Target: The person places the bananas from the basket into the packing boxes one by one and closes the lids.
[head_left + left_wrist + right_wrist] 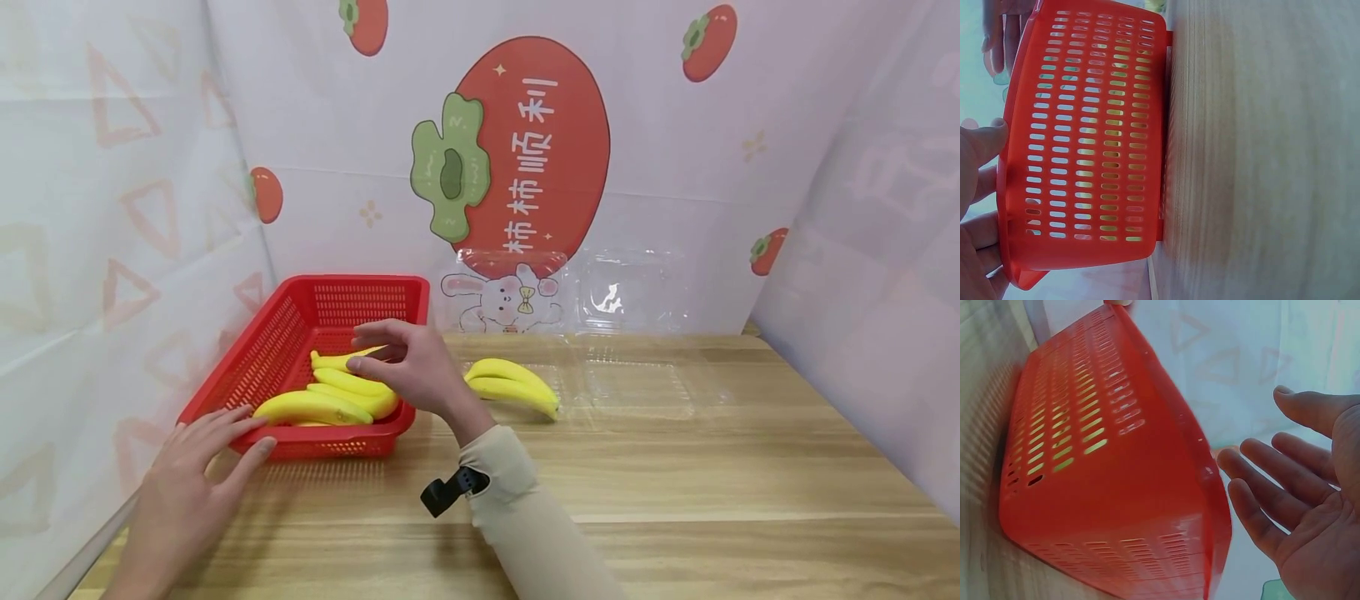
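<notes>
A red plastic basket with slotted walls holds several yellow bananas. My left hand holds its near left rim, fingers over the edge and thumb on the outer side. In the left wrist view, that thumb lies against the rim. Over the basket's right side hovers my right hand, fingers loosely bent and nothing in them. The right wrist view has this hand beside the rim, with its fingers apart. Right of the basket, two bananas lie at the left part of clear plastic packaging.
Clear raised lids stand behind the packaging, against a printed cloth backdrop. Cloth also hangs at the left and right of the wooden table. A black strap is on my right wrist.
</notes>
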Motion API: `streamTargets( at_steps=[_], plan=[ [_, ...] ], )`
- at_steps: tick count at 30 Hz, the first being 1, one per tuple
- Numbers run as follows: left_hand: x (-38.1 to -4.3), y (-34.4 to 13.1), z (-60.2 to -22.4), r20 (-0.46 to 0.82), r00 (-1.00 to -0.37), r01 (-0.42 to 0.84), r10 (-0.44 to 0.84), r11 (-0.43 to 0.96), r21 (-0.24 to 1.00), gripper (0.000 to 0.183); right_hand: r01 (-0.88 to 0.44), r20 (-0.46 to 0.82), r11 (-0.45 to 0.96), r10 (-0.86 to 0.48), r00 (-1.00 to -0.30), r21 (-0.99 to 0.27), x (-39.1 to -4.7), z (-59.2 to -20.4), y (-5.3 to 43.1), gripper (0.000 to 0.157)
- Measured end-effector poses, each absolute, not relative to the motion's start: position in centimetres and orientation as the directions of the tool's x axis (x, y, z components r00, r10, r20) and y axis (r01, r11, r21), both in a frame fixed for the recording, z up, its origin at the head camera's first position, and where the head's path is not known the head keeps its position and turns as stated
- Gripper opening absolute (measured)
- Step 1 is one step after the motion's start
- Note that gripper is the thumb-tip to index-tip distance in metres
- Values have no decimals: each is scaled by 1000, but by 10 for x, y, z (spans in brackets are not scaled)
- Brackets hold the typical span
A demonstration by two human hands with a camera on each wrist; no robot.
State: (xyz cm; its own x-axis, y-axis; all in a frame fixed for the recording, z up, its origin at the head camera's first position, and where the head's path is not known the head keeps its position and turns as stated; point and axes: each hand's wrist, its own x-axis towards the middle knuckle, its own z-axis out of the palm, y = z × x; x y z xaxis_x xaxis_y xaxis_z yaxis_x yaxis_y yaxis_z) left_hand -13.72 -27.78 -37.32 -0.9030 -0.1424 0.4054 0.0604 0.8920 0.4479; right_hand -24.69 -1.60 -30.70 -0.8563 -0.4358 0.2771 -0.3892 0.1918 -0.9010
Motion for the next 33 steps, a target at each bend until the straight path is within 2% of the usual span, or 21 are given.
streamTargets(
  at_steps=[14,23,33],
  plan=[
    [-137,-275,-375,426,-895,92,-130,882,463,59,-348,187,292,-461,-867,-891,-248,-322,-23,47],
    [-137,-276,-373,406,-903,69,-138,887,456,60,-352,186,328,-443,-877,-877,-247,-324,-25,47],
    [-136,-277,-373,396,-907,50,-145,895,444,63,-432,205,529,-434,-877,-730,-245,-328,-34,52]
  ],
)
